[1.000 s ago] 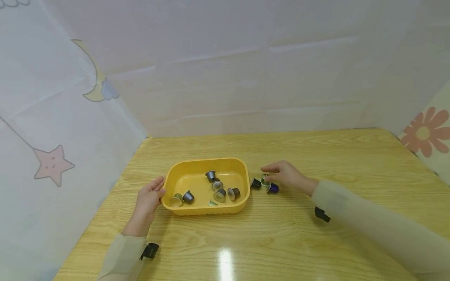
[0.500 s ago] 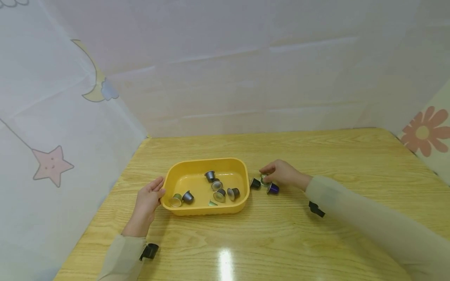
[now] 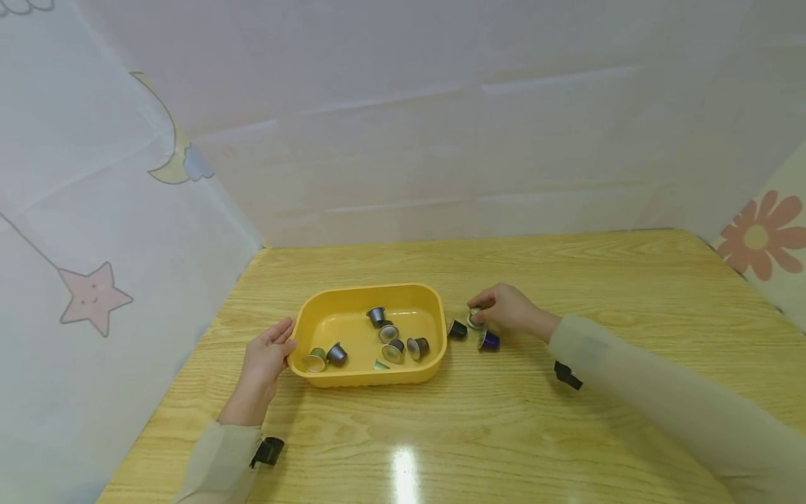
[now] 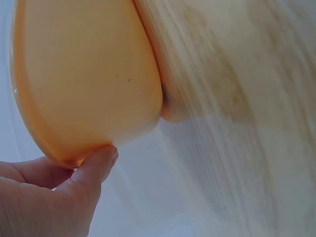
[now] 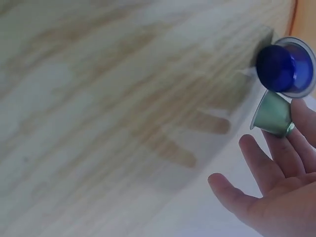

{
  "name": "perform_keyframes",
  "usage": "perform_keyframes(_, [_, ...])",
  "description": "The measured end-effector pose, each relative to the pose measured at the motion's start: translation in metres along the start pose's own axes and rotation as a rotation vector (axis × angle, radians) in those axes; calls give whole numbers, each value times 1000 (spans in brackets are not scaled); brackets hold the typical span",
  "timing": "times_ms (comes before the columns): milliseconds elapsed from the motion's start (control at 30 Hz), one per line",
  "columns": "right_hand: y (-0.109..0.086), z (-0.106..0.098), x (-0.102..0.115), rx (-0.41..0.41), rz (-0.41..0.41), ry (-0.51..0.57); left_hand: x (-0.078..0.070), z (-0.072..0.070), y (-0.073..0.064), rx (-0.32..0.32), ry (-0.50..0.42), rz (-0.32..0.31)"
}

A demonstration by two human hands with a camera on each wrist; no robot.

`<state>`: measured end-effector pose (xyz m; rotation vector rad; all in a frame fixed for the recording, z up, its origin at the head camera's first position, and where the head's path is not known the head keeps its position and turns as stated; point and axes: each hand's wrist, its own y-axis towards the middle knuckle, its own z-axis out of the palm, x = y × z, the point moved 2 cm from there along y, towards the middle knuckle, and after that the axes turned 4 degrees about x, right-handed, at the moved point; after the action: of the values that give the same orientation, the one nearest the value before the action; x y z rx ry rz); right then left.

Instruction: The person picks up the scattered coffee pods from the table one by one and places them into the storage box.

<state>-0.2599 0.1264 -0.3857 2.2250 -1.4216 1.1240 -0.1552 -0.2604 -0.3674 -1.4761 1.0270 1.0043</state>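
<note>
My left hand [image 3: 263, 357] grips the left rim of a yellow plastic basin [image 3: 365, 378]; the left wrist view shows the thumb [image 4: 96, 165] against its outer wall. Several coffee capsules lie inside, among them a grey-blue one [image 3: 337, 354] and a brown-grey one [image 3: 418, 347]. Right of the basin, my right hand [image 3: 511, 309] pinches a light green coffee capsule [image 5: 273, 114] between thumb and fingers. Beside it lie a dark blue capsule [image 3: 489, 341] and a black capsule [image 3: 457, 330], both on their sides. Fingers partly cover the green capsule in the head view.
Everything stands on a wooden table [image 3: 567, 434] with light yellow grain. A pale printed sheet [image 3: 403, 140] hangs behind and along the sides. Each sleeve carries a black wrist strap, such as the right one [image 3: 568, 376].
My right hand has closed its fingers on the green capsule and shifted it slightly away from the blue and black ones. The left hand and basin have stayed put.
</note>
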Motion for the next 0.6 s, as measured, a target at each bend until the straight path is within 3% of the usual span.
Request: perform_keyframes(600, [-16, -19, 20, -26, -3, 86, -1, 2, 0, 7, -25, 2])
